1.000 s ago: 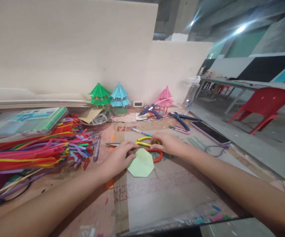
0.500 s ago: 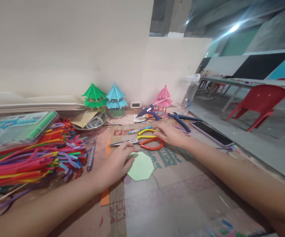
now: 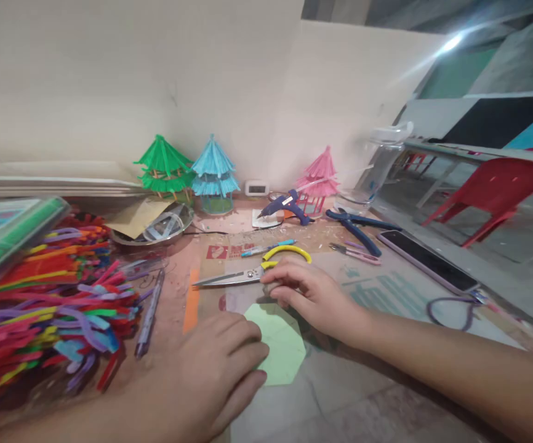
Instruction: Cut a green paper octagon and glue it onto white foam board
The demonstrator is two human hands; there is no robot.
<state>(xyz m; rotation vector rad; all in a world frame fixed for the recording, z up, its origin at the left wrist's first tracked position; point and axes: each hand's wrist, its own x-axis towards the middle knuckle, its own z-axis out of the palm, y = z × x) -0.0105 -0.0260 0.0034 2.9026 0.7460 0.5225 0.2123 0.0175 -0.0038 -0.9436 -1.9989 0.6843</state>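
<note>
A pale green octagonal piece of paper [image 3: 282, 347] lies flat in front of me. My left hand [image 3: 223, 369] rests over its left edge, palm down, fingers loosely bent and slightly apart. Just above the paper's top edge, my right hand [image 3: 315, 298] hovers with loosely curled fingers and nothing visible in them. It covers the red handle of the scissors, whose blades [image 3: 229, 279] point left and whose yellow handle [image 3: 289, 251] shows behind the fingers. A blue pen [image 3: 266, 248] lies beyond the scissors. An orange paper strip [image 3: 191, 304] lies left of the paper.
Colourful pipe cleaners [image 3: 54, 307] and a purple pen [image 3: 150, 317] lie left. Green [image 3: 164, 163], blue [image 3: 213, 172] and pink [image 3: 319, 175] pavilion models stand behind a glue gun [image 3: 287, 206]. Pliers [image 3: 354, 227], tweezers [image 3: 356, 253] and a phone [image 3: 428, 261] are right.
My right hand has drawn back from the yellow handle toward the octagonal paper, now covering the red handle. My left hand has come nearer to me, still at the paper's left edge. The view has shifted.
</note>
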